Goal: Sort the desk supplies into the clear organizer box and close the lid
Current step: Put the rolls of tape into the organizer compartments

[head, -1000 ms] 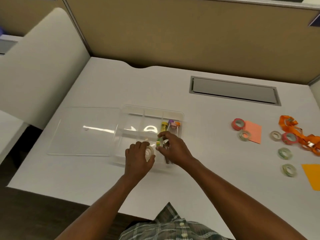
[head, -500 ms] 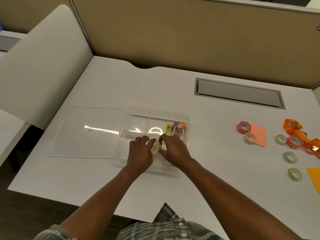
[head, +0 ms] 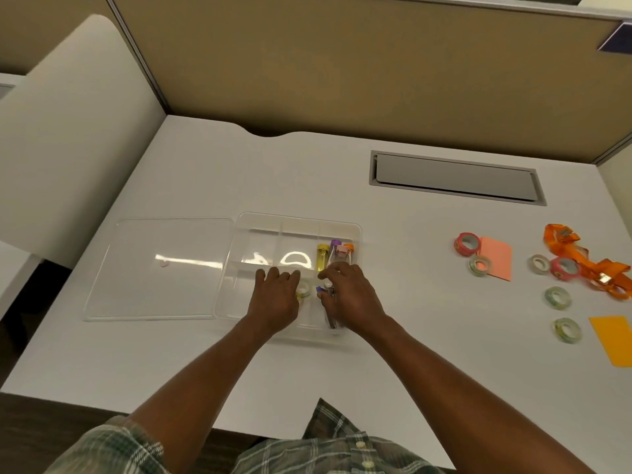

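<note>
Clear plastic, the organizer box (head: 355, 234) sits open near the middle of the white desk (head: 205, 172), its lid (head: 154, 268) lying flat against its left side. Both hands are down inside the near compartments. The left hand (head: 273, 302) lies palm down with the fingers close together, over a small roll of tape (head: 303, 291) that peeks out at its right edge; whether it grips the roll cannot be told. The right hand (head: 352, 295) curls over small items in the right-hand compartment, thumb and forefinger drawn together near a blue-tipped piece (head: 320, 289), which it seems to pinch, though the view there is cramped. Behind the fingers, in the same right-hand column, lie capped tubes (head: 337, 254) with yellow, purple, pink and orange ends.

Well apart to the right, tape rolls (head: 558, 297) are scattered on the desk, some red, some pale green. A pink paper note (head: 497, 256) lies between two of them, an orange ribbon (head: 588, 261) coils farther right, and an orange note (head: 615, 340) sits at the edge. A grey cable hatch (head: 455, 177) is set into the desk behind.
</note>
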